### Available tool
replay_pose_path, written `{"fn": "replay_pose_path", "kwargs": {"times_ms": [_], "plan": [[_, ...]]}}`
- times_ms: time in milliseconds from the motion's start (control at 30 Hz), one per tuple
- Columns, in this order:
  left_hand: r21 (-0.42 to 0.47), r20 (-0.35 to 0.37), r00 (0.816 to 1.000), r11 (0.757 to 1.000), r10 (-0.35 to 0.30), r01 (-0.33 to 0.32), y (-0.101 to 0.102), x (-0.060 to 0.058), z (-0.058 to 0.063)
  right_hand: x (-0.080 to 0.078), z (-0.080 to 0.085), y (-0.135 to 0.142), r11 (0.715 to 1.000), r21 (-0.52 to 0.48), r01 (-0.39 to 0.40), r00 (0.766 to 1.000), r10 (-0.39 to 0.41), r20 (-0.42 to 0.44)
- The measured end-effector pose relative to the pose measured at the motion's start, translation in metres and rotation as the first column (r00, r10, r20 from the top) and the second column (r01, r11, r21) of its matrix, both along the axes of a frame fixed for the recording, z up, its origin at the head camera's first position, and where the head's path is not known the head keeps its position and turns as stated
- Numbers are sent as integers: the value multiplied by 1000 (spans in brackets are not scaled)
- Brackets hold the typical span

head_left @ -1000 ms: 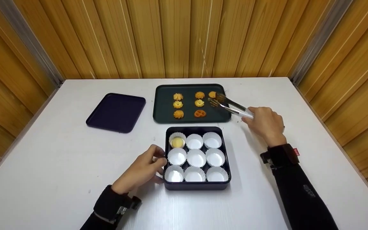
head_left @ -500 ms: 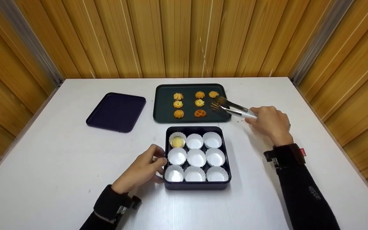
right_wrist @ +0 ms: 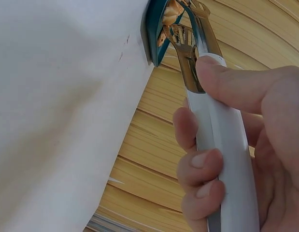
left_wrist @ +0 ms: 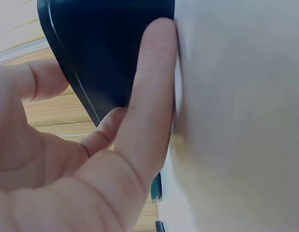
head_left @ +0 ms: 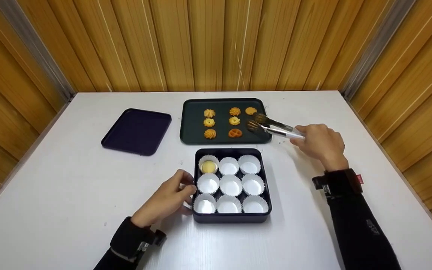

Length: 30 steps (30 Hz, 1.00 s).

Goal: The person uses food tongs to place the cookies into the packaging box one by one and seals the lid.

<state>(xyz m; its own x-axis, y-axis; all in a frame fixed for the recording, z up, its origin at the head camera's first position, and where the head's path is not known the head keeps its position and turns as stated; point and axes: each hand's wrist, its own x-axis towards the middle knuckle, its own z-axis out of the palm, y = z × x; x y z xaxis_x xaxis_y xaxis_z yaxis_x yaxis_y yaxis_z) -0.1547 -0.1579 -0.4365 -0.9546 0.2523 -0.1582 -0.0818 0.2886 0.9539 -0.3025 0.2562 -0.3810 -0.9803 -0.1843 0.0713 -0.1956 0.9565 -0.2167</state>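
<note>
My left hand (head_left: 171, 197) rests against the left side of a dark square box (head_left: 231, 218). In the left wrist view a fairly straight finger (left_wrist: 151, 92) lies along the box wall and the thumb touches near its rim. White paper cups (head_left: 230, 185) fill the box in rows, and the back-left one holds a pale round cookie (head_left: 208, 167). My right hand (head_left: 320, 144) grips metal tongs (right_wrist: 224, 145) by their white handles. The tongs' slotted tips stand apart over the right end of a dark green tray (head_left: 197, 139), just nearer than a plain round cookie (head_left: 251, 110).
On the tray sit swirled cookies (head_left: 210, 134), flower-shaped cookies (head_left: 234, 120) and a pretzel-shaped cookie (head_left: 235, 133). A flat dark purple lid-like tray (head_left: 137, 131) lies at the back left of the white table (head_left: 69, 187). Wood-panelled walls (head_left: 208, 45) enclose the back and sides.
My right hand and the tongs have moved a little to the right, so the tips have come away from the plain round cookie. The left hand and the box have stayed put.
</note>
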Motion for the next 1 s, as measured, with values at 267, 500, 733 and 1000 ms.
{"fn": "replay_pose_path", "kwargs": {"times_ms": [267,500,733,1000], "plan": [[4,3,1000,1000,0,0,0,0,-1,5,12,2,1000,-11,-17,1000,17,-12],[6,7,1000,1000,-1,1,0,-1,-2,18,32,1,997,-33,-67,998,67,-5],[1,11,1000,1000,-9,9,0,-2,-2,38,55,-1,991,-34,-130,991,131,25],[4,-2,1000,1000,-5,5,-1,0,-1,60,75,-5,971,-44,-235,970,237,52]]}}
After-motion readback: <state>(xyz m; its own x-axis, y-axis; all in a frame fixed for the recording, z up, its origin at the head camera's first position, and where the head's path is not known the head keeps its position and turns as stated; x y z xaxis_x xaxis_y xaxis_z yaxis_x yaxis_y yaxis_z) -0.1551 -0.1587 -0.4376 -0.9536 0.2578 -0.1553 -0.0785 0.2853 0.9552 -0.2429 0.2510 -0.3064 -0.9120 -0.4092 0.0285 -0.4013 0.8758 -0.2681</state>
